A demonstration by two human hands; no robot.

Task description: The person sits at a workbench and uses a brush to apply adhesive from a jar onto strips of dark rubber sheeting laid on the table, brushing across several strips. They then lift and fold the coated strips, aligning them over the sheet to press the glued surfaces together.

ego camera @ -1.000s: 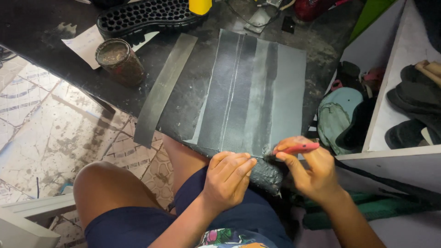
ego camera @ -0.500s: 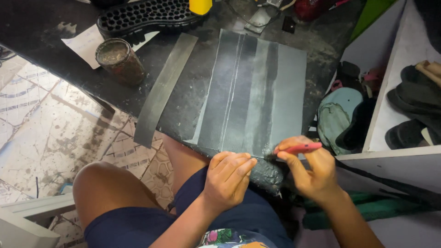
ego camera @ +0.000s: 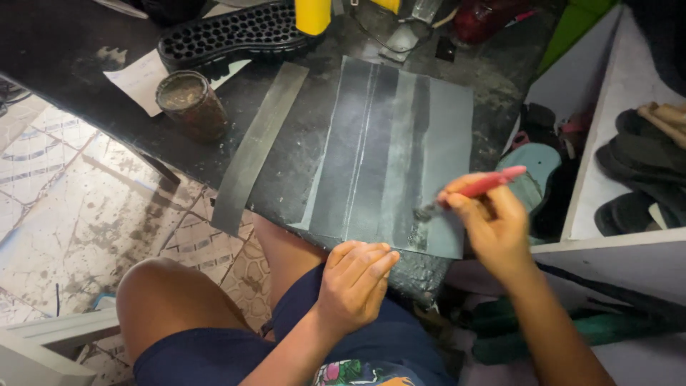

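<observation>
My right hand (ego camera: 493, 225) is clenched around a red-handled brush (ego camera: 475, 190), fingers and thumb pinching the handle near its lower end. The handle slants up and to the right; the dark bristle tip rests on the grey rubber sheet (ego camera: 389, 154), on the near right part of it, where a darker, wet-looking patch shows. The rubber sheet lies flat on the dark worktop (ego camera: 78, 64), its near edge at the worktop's edge above my lap. Lengthwise bands of lighter and darker grey run across it, with a thin pale line left of centre.

My left hand (ego camera: 355, 280) grasps nothing. Its fingers are curled under, knuckles forward, and the fingertips press against the near edge of the sheet, just left of the brush tip.

A separate narrow grey strip (ego camera: 259, 146) lies left of the sheet, apart from it, angled, its lower end hanging past the worktop's edge. Farther left stands a stained round tin (ego camera: 191, 104), open at the top, contents not discernible. It rests partly on a white paper (ego camera: 139, 77). Behind these lies a black studded shoe sole (ego camera: 236, 34), and beside it a yellow container (ego camera: 313, 16), cut off by the frame. On the right, a white shelf (ego camera: 622, 243) holds dark sandals (ego camera: 643, 161). My bare knee (ego camera: 168, 300) and navy shorts (ego camera: 386, 343) fill the foreground above a tiled floor (ego camera: 78, 214).
</observation>
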